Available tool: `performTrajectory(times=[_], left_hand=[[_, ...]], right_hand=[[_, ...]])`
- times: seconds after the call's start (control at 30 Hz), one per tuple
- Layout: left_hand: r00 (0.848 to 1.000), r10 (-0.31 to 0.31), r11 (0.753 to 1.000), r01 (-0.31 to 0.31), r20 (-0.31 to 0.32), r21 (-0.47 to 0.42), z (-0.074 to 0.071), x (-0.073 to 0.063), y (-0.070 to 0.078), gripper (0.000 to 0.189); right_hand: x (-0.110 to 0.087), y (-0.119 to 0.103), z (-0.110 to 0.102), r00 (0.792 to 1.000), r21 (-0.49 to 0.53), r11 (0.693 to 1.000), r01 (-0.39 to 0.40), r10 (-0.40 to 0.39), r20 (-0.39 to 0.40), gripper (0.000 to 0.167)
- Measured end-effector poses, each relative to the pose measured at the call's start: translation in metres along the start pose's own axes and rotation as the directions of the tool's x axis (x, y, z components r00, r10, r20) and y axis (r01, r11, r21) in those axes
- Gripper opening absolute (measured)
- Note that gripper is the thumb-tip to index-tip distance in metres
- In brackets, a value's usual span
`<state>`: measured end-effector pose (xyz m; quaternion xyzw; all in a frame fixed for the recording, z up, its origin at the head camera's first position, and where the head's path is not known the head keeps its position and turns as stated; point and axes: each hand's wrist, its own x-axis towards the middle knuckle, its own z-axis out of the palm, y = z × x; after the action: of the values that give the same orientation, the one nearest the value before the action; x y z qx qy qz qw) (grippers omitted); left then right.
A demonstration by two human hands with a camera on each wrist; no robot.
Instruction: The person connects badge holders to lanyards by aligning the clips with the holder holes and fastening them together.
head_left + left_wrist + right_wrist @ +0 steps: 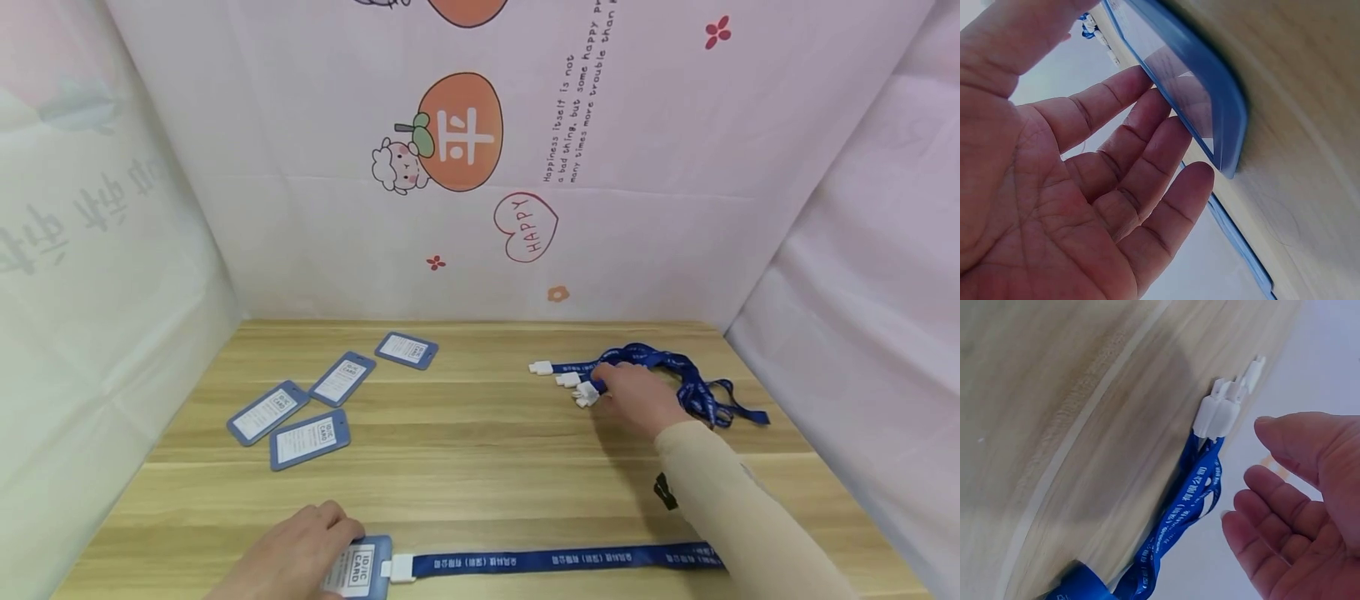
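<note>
A blue ID card holder (378, 554) lies at the front of the wooden table, its slot end joined by a white clip (402, 568) to a blue printed lanyard (525, 562). My left hand (300, 546) holds this card holder, with fingertips along one long edge in the left wrist view and the thumb toward the opposite side. At the back right, my right hand (641, 398) is over a bunch of blue lanyards (1185, 500). The right wrist view shows its fingers loosely bent, apart from the straps, beside their white clips (1216, 415).
Several more blue card holders (310, 439) lie on the left half of the table (465, 467). A black buckle (664, 492) shows beside the right sleeve (720, 492). Printed cloth walls (637, 250) close off the back and both sides.
</note>
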<state>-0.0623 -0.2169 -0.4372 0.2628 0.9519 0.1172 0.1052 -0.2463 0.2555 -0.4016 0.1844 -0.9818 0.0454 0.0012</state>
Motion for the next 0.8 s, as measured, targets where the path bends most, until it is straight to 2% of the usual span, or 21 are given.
performTrajectory(times=[0.33,0.5,0.8], left_hand=[[1.0,-0.012,1.0,0.013,0.017,-0.015,-0.001,0.001,0.0,0.089],[1.0,-0.011,1.0,0.011,0.001,-0.005,-0.001,0.001,0.002,0.09],[1.0,-0.018,1.0,0.018,0.013,0.005,-0.001,0.001,0.003,0.09]], right_hand=[[0.018,0.001,0.015,0.998,-0.106,0.993,-0.046,0.051,0.046,0.046],[0.022,0.004,0.022,0.997,-0.106,0.994,-0.03,0.037,0.064,0.049],[0.025,0.004,0.031,0.995,-0.118,0.993,-0.023,0.034,0.095,0.048]])
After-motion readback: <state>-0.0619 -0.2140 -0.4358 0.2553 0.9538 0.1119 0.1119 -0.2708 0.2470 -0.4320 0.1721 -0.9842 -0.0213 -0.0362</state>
